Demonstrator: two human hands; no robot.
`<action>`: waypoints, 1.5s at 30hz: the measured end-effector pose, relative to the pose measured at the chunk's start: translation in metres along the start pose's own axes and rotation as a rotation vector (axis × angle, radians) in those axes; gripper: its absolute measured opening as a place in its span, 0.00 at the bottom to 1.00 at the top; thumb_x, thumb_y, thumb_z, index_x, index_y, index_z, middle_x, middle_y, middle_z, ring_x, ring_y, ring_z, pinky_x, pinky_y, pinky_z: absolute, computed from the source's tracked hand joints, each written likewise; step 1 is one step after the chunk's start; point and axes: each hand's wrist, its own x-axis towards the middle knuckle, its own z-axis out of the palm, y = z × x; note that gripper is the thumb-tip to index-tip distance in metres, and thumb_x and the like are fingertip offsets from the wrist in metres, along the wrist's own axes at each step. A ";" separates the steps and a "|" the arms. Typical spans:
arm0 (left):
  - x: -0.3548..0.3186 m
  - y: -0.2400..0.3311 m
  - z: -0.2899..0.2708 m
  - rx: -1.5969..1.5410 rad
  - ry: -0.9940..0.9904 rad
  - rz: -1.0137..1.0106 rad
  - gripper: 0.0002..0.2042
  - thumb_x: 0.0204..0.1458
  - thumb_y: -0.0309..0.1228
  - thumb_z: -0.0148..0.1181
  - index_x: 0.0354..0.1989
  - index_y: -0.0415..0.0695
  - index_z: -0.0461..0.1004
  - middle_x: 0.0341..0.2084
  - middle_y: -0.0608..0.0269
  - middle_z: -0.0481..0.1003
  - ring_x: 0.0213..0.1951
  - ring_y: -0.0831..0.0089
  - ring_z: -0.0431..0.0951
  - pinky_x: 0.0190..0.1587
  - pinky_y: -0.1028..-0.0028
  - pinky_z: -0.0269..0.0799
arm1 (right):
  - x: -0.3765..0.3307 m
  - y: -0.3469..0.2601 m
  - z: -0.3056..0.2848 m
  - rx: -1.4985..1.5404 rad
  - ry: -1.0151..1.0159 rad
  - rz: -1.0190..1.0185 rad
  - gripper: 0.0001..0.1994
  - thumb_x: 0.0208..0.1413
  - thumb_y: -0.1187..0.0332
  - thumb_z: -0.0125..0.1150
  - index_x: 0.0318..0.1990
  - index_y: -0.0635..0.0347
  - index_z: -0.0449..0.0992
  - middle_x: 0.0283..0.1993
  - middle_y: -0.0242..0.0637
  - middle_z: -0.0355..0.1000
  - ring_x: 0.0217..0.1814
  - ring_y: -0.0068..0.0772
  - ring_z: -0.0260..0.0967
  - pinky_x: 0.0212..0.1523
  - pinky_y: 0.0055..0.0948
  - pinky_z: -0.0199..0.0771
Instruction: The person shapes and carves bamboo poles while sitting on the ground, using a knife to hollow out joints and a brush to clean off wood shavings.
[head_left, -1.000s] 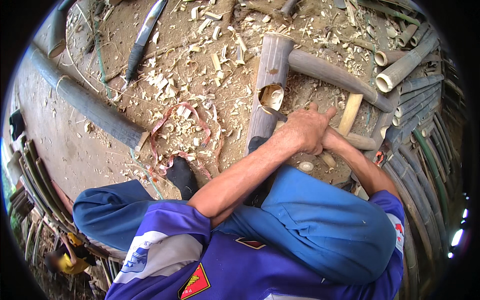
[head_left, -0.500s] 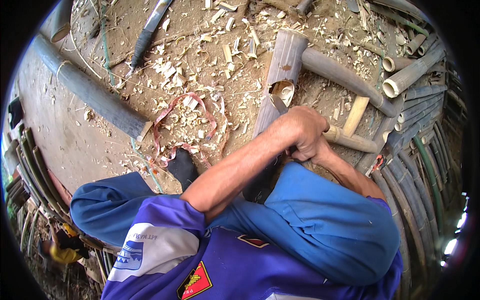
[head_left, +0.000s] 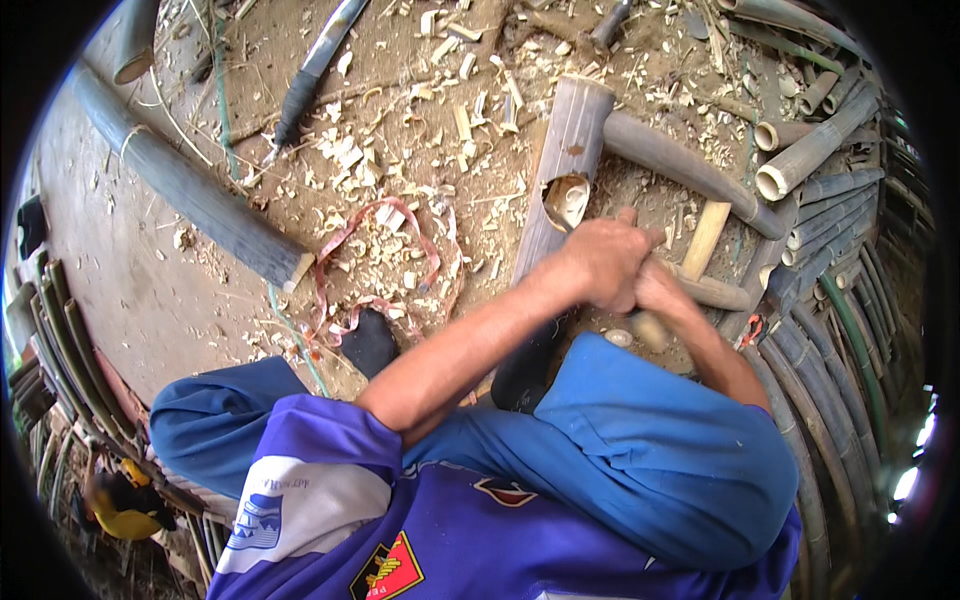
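Bamboo section [head_left: 560, 190] lies on the dirt floor [head_left: 150, 290] just ahead of my hands, notch cut facing up. Left hand [head_left: 600, 262] is fisted round a tool handle, right hand [head_left: 665, 300] tucked under it, grip hidden, can't tell. Bamboo looks stiff, hollow, fairly light, smooth-skinned; best held mid-wall, away from splintery cut edge. Shavings [head_left: 385, 215] lie left of hands.

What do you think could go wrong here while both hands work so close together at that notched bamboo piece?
The left hand lies over the right hand beside the bamboo piece, so a slipping tool might strike fingers. The blue-clad knee sits just below them. Loose shavings could make footing slippery.
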 end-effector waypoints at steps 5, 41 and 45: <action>-0.009 0.009 0.023 -0.091 0.367 0.019 0.45 0.31 0.28 0.73 0.66 0.44 0.62 0.43 0.41 0.71 0.49 0.46 0.77 0.53 0.58 0.74 | 0.035 0.014 -0.002 -0.925 -0.034 0.030 0.37 0.46 0.66 0.72 0.65 0.59 0.64 0.56 0.42 0.72 0.68 0.38 0.59 0.68 0.36 0.61; -0.074 0.044 0.064 -0.204 0.301 -0.802 0.25 0.49 0.32 0.64 0.42 0.21 0.62 0.22 0.31 0.76 0.27 0.38 0.80 0.32 0.51 0.78 | 0.044 0.043 0.007 0.524 -0.149 -0.072 0.22 0.61 0.53 0.50 0.27 0.65 0.77 0.26 0.38 0.74 0.16 0.27 0.65 0.13 0.26 0.65; -0.078 0.059 0.087 -0.497 0.400 -0.618 0.29 0.53 0.35 0.64 0.54 0.30 0.56 0.33 0.29 0.76 0.40 0.32 0.78 0.43 0.46 0.74 | 0.014 0.050 0.004 0.335 0.106 -0.325 0.24 0.64 0.52 0.48 0.24 0.63 0.76 0.23 0.35 0.72 0.23 0.26 0.66 0.28 0.25 0.64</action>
